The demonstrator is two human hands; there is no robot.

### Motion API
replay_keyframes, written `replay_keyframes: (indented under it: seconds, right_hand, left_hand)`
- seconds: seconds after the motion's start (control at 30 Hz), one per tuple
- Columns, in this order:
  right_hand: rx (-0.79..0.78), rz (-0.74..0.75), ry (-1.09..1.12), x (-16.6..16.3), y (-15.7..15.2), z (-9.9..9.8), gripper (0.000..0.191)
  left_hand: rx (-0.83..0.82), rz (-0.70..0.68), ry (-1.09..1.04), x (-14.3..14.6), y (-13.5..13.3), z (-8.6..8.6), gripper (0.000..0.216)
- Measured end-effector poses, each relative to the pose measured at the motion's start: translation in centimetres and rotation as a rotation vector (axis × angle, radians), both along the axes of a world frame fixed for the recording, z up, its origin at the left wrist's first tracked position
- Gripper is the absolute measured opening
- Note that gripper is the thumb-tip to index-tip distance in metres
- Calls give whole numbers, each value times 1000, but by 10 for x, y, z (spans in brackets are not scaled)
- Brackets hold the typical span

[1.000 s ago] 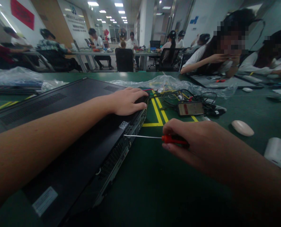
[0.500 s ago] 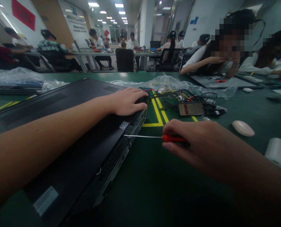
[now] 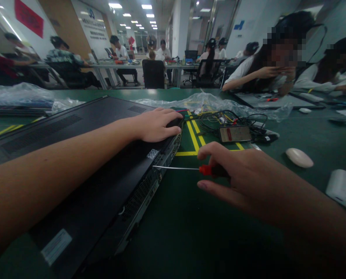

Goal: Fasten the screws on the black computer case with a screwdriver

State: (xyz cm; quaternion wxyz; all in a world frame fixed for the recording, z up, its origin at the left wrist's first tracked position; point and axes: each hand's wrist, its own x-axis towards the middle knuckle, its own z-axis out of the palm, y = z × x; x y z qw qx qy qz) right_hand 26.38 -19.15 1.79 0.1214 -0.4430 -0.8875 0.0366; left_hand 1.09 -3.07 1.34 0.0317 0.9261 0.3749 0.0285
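Note:
A black desktop computer case (image 3: 115,151) lies on its side across the left half of the table, its rear panel facing right. My left hand (image 3: 161,124) rests flat on top near the rear edge, fingers spread. In my right hand (image 3: 234,168) is a screwdriver (image 3: 205,169) with a red handle and a long thin shaft. Its tip meets the rear panel's upper edge, beside a small patterned sticker (image 3: 152,154). My thumb and index finger are apart from the handle; the handle's back end is hidden in the palm, with the other fingers out of sight.
Beyond the case, tangled cables (image 3: 208,116) and a phone-like device (image 3: 235,134) lie near clear plastic wrap (image 3: 196,100). At right are a white mouse-shaped object (image 3: 299,157) and a white box-like device (image 3: 344,190). A person (image 3: 266,69) sits across the table.
My right thumb and index finger have spread away from the screwdriver handle. The screwdriver tip, the case and my left hand stay in place.

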Motion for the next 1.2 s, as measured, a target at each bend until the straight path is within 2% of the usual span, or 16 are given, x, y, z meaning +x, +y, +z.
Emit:
replay_keyframes:
  seconds: [0.23,0.97,1.2]
  right_hand:
    - [4,-6,-28,-2,2,2,9]
    - [19,-16,-41,-3,-1,6,4]
    - [32,-5,-39,0,0,1,6]
  left_hand:
    - [5,0,1,0,0,0,77]
    - [3,-1,1,1,-1,1,76]
    - [8,-10,-1,0,1,0,76]
